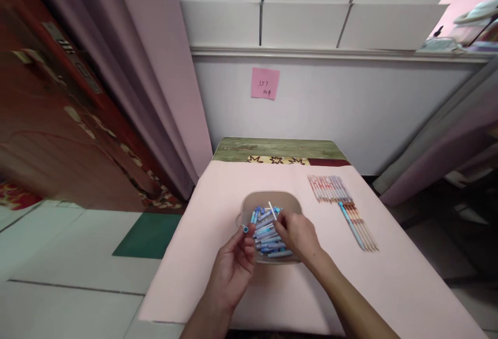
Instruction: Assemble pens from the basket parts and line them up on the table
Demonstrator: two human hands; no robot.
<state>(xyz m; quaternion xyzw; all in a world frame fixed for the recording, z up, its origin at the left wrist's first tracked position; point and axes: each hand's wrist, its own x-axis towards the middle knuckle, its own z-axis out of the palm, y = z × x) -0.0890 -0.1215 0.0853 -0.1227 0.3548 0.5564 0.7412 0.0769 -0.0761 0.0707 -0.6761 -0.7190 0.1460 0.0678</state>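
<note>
**Over a beige bin (272,198) at mid-worktop (187,287), pinching small parts with both hands**

Gripping a blue tube (246,229) between thumb and fingers of the left hand (235,260), at the bin's left side. With fingers of the right hand (299,232) closed on a thin white stick (271,209), tilted upward. Heaped loosely inside the bin with blue and lilac pen parts (268,235).

Bare from the bin across to the left edge, and open again toward the far left corner. Tighter to the right: crossed by the right forearm (346,297), then bounded near the right edge by an upper row of pens (330,188) and, touching or nearly so, a lower row (361,225) with a blue pen (352,227) along its left side. Bare between both forearms toward the near edge.

Covered in pale pink (218,188), except for a green patterned strip (280,145) along the far edge. Beyond that edge, backed by a white wall (330,95) with a pink note (265,83). Off the left edge, floored with pale tiles (78,261) and a green mat (146,235), flanked by a lilac curtain (151,64).
</note>
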